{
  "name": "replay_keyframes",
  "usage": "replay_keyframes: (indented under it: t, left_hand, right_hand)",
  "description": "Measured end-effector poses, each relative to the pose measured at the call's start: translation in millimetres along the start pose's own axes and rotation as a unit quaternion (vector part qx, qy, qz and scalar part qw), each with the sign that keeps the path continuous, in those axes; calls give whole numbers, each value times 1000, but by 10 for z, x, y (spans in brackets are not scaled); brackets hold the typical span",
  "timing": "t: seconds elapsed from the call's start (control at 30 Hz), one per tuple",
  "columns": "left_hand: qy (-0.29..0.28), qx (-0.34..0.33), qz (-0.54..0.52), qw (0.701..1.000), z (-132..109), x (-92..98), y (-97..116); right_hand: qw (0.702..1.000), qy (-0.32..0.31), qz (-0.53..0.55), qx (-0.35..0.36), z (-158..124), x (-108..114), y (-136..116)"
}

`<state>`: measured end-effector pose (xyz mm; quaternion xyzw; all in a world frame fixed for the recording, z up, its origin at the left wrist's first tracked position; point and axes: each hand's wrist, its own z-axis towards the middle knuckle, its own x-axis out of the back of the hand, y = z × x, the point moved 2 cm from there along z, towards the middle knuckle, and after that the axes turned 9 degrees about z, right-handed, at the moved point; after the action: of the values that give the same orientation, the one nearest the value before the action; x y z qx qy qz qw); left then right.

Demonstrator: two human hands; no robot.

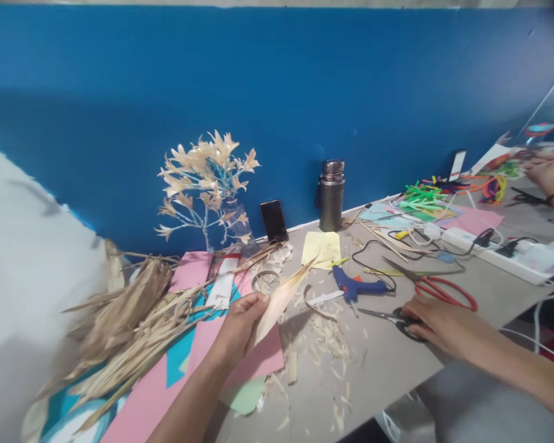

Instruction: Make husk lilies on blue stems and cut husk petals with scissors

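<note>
My left hand [244, 325] pinches a pale, pointed strip of dried corn husk [284, 299], held up over the table with its tip toward the wall. Around the handles of small black-handled scissors [379, 314] my right hand [427, 320] is closed; their blades point left, at table level. Just behind them lie larger red-handled scissors [447, 291] and a blue glue gun [357, 285]. Husk scraps [330, 338] are scattered between my hands. Beneath my left hand are pink paper sheets [270, 354].
Dried husks [124, 314] are heaped at left, near husk flowers [207, 166] in a clear bottle. A phone [274, 220] and a flask [332, 197] stand by the blue wall. At right are a power strip [498, 255], cords and green pipe cleaners [422, 197]. Another person's hand [549, 172] shows far right.
</note>
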<state>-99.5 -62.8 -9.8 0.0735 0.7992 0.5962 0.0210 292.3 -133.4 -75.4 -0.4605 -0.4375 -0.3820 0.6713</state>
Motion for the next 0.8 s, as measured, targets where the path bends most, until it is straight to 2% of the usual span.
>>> replay_keyframes:
  t: [0.1, 0.2, 0.33, 0.43, 0.5, 0.57, 0.67, 0.73, 0.8]
  left_hand:
    - [-1, -19, 16, 1000, -4, 36, 30]
    - [-8, -32, 52, 998, -23, 92, 80]
    - [6, -49, 81, 996, -22, 185, 117]
    - [22, -57, 94, 994, 13, 227, 102]
    - [17, -55, 99, 993, 40, 236, 81]
    - [6, -55, 102, 993, 60, 242, 67]
    - [-4, -71, 106, 992, 63, 272, 87]
    - [-9, -84, 116, 990, 49, 311, 125]
    - [-17, -99, 136, 986, 28, 356, 170]
  right_hand:
    - [994, -80, 71, 4, 26, 131, 14]
    - [972, -127, 189, -48, 82, 292, -124]
    - [884, -218, 392, -132, 215, 351, -424]
    - [818, -260, 500, -117, 307, 354, -596]
    - [782, -266, 555, -95, 361, 357, -677]
    - [775, -256, 573, -76, 437, 338, -769]
    - [794, -268, 543, -54, 618, 227, -978]
    - [817, -275, 506, -27, 773, 136, -1139]
    - [825, -279, 492, 1, 921, 72, -1279]
